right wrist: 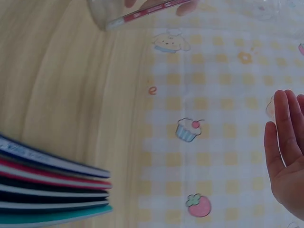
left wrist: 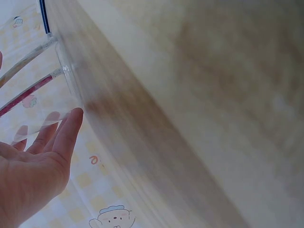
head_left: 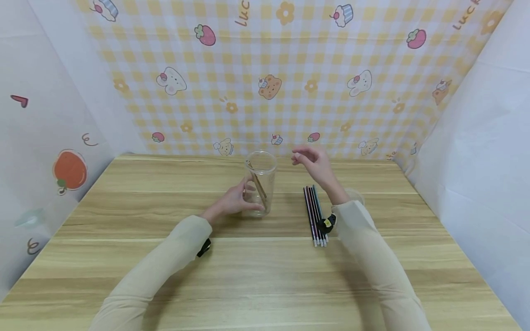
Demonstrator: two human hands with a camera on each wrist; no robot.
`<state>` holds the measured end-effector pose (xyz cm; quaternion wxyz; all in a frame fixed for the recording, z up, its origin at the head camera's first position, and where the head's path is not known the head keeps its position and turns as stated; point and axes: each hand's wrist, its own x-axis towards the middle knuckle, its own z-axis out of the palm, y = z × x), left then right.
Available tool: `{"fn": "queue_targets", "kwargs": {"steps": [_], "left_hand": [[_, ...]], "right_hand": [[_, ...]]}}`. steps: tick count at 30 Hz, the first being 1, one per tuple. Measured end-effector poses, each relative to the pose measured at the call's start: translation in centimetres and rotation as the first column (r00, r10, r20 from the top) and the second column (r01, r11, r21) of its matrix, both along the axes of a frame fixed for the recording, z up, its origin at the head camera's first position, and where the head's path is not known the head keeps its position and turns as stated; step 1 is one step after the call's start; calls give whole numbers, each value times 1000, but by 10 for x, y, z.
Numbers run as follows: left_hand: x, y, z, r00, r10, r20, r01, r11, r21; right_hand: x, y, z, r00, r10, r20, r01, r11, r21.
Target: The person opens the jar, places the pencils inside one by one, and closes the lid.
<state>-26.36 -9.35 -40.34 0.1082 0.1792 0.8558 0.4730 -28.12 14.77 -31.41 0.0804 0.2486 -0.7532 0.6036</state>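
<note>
On the wooden bench there are one clear cup and one row of loose pencils. The left hand holds the clear plastic cup from its 8 o'clock side; the fingers are curled around the lower wall. The cup is round, smooth and transparent, it stands upright a little beyond the bench's middle, and its mouth opens upward. Inside it stands one pencil, thin and brownish in the head view. Its long axis is tilted, with the upper end against the rim at 11 o'clock and the lower end near the bottom at 5 o'clock. In the left wrist view, two thin sticks show through the cup wall, so I cannot tell the exact number inside.

To the right of the cup, at about 4 o'clock from it, lies the row of pencils, around six, flat and side by side and touching. They are dark, red, white and teal, and their long axes run from near to far. The right hand hangs in the air above the far end of this row, with loose, relaxed fingers that hold nothing.
</note>
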Motion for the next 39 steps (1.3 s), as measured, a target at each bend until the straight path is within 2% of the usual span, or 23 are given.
{"fn": "queue_targets", "kwargs": {"steps": [8, 17, 20, 23, 24, 27, 30, 39], "left_hand": [[1, 0, 0, 1000, -9, -10, 9, 1000, 3], [0, 0, 2, 1000, -18, -7, 18, 1000, -2], [1, 0, 3, 1000, -29, 2, 29, 1000, 12], [10, 1, 17, 999, -40, 25, 40, 999, 26], [11, 1, 17, 999, -41, 28, 40, 999, 31], [10, 1, 16, 999, -32, 23, 32, 999, 25], [1, 0, 2, 1000, -13, 4, 13, 1000, 14], [1, 0, 0, 1000, -17, -14, 17, 1000, 8]], "right_hand": [[-16, 22, -35, 994, -33, 104, 32, 999, 8], [-19, 39, -52, 972, -106, 211, 71, 983, 167], [-20, 44, -57, 957, -108, 269, 55, 979, 196], [-18, 47, -58, 935, -116, 334, 47, 977, 207], [-18, 49, -60, 927, -121, 355, 47, 976, 211], [-19, 53, -64, 901, -156, 405, 59, 969, 242], [-23, 58, -71, 882, -194, 429, 74, 957, 281], [-19, 66, -78, 852, -283, 441, 96, 912, 399]]}}
